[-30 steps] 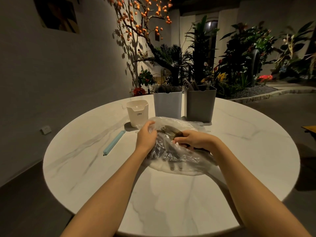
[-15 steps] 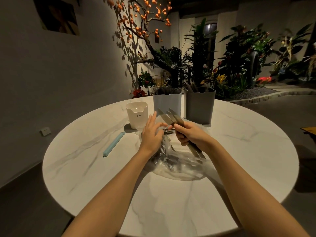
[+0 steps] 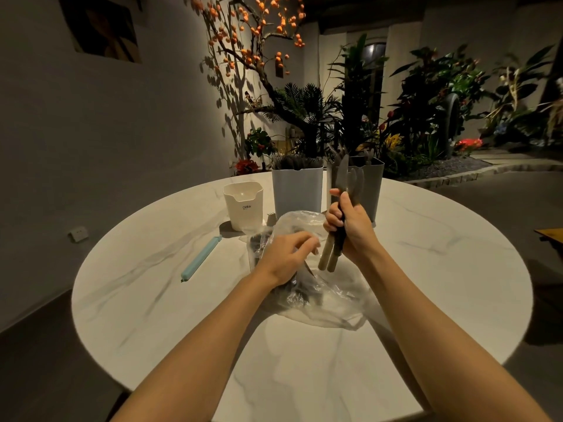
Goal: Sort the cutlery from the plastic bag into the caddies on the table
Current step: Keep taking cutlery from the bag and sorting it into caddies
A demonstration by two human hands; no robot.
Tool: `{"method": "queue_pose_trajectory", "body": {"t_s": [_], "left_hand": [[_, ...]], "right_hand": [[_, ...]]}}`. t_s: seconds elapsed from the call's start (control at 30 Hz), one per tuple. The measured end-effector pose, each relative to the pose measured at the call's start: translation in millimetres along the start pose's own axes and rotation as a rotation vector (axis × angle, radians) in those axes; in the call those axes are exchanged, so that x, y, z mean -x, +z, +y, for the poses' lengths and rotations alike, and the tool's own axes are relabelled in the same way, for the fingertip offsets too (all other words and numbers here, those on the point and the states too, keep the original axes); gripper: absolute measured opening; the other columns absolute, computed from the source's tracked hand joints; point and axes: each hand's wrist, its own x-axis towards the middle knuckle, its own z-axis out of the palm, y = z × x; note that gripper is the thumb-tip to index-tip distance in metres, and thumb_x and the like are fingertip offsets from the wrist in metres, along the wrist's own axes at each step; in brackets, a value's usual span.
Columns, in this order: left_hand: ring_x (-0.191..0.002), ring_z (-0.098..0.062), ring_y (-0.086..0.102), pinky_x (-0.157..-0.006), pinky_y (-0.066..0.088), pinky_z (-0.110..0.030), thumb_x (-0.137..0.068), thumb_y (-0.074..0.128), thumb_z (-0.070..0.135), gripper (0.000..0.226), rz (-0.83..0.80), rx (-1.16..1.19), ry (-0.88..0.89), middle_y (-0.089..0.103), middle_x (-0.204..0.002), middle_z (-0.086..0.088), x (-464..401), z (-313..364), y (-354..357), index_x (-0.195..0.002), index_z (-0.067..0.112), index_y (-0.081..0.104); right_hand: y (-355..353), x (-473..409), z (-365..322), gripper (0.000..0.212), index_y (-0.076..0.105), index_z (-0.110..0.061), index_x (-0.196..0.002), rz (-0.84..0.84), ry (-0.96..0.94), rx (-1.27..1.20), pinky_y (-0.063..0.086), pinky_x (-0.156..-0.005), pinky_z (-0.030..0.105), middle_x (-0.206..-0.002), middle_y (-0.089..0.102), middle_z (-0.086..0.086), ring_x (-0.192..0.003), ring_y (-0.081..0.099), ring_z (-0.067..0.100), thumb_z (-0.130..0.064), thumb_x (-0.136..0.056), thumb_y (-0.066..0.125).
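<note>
Plastic bag (image 3: pixel 307 287) under the curled left hand (image 3: pixel 285 258) — right hand (image 3: pixel 350 226) grips upright cutlery (image 3: pixel 345 190) just beside.

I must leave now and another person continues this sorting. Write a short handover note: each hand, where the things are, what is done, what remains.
Right hand: grips a bundle of cutlery upright, clear of the bag, in front of the dark grey caddy.
Left hand: fingers curled on the plastic bag.
Bag lies mid-table with more cutlery inside.
Caddies stand in a row behind it: cream caddy, light blue caddy, dark grey caddy.
Done: blue and grey caddies already hold pieces.
Left: drop the held bundle into its caddies, then empty the bag. I cannot tell what the cream caddy holds.
</note>
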Motion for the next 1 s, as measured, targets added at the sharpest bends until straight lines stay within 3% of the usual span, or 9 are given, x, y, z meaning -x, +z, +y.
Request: {"method": "queue_pose_trajectory", "body": {"t_s": [0.1,0.2,0.27,0.33,0.43,0.6,0.83,0.93,1.0], "left_hand": [[-0.085,-0.014,0.062,-0.08,0.049,-0.022,-0.102,0.043,0.029,0.029,-0.12,0.068,-0.079,0.066,-0.09,-0.001,0,0,6,-0.101,0.01,0.064],[-0.095,-0.03,0.066,-0.091,0.052,-0.036,-0.104,0.039,0.024,0.03,-0.255,0.247,-0.14,0.07,-0.1,-0.017,1,7,7,-0.11,0.002,0.058],[-0.091,-0.025,0.07,-0.086,0.054,-0.028,-0.105,0.033,0.021,0.026,-0.322,0.409,-0.209,0.07,-0.103,-0.02,3,13,3,-0.11,0.007,0.055],[-0.083,-0.019,0.072,-0.079,0.053,-0.02,-0.106,0.031,0.02,0.026,-0.328,0.499,-0.261,0.069,-0.102,-0.023,5,16,0,-0.112,0.008,0.053],[-0.082,-0.027,0.067,-0.085,0.055,-0.037,-0.106,0.031,0.023,0.027,-0.346,0.512,-0.279,0.067,-0.09,-0.014,3,10,-3,-0.117,0.007,0.05],[-0.058,-0.013,0.05,-0.059,0.046,-0.024,-0.106,0.033,0.023,0.027,-0.275,0.461,-0.3,0.054,-0.073,-0.003,3,8,-4,-0.115,0.005,0.051],[-0.063,-0.007,0.037,-0.056,0.036,-0.017,-0.103,0.038,0.026,0.03,-0.152,0.476,-0.421,0.056,-0.091,-0.004,-1,9,-4,-0.11,0.008,0.061],[-0.076,-0.018,0.046,-0.067,0.042,-0.024,-0.102,0.038,0.031,0.036,-0.179,0.449,-0.422,0.064,-0.103,-0.012,0,9,-4,-0.108,0.006,0.062],[-0.077,-0.009,0.055,-0.07,0.047,-0.021,-0.104,0.034,0.031,0.04,-0.191,0.392,-0.396,0.067,-0.098,-0.001,1,11,-5,-0.114,0.004,0.062]], "right_hand": [[2,1,2,0.027,0.053,-0.011,-0.104,0.019,0.009,-0.048,0.032,-0.045,0.018,-0.054,0.035,-0.003,-0.044,0.033,0.006,-0.028,-0.105,0.031],[6,2,5,0.027,0.053,-0.011,-0.101,0.033,0.016,-0.079,0.033,-0.044,0.018,-0.053,0.036,-0.003,-0.043,0.033,0.006,-0.027,-0.105,0.031],[7,1,7,0.027,0.053,-0.011,-0.1,0.049,0.015,-0.097,0.033,-0.043,0.017,-0.052,0.036,-0.003,-0.043,0.033,0.006,-0.027,-0.105,0.032],[7,0,7,0.026,0.052,-0.011,-0.099,0.061,0.018,-0.12,0.035,-0.043,0.017,-0.051,0.037,-0.004,-0.043,0.034,0.006,-0.027,-0.105,0.032],[6,-2,8,0.026,0.051,-0.011,-0.098,0.088,0.028,-0.159,0.036,-0.043,0.017,-0.05,0.038,-0.004,-0.042,0.035,0.006,-0.027,-0.105,0.032],[1,-4,6,0.027,0.051,-0.011,-0.095,0.146,0.048,-0.288,0.035,-0.042,0.017,-0.051,0.035,-0.003,-0.042,0.034,0.006,-0.027,-0.105,0.032],[-4,-3,6,0.028,0.052,-0.011,-0.093,0.192,0.072,-0.32,0.037,-0.043,0.017,-0.05,0.037,-0.004,-0.041,0.034,0.005,-0.028,-0.105,0.033],[-2,-2,9,0.027,0.052,-0.01,-0.094,0.193,0.072,-0.325,0.037,-0.045,0.019,-0.051,0.036,-0.003,-0.041,0.033,0.006,-0.028,-0.105,0.034],[1,-2,12,0.027,0.052,-0.011,-0.095,0.192,0.067,-0.296,0.039,-0.047,0.019,-0.051,0.037,-0.003,-0.041,0.034,0.006,-0.028,-0.105,0.034]]}}
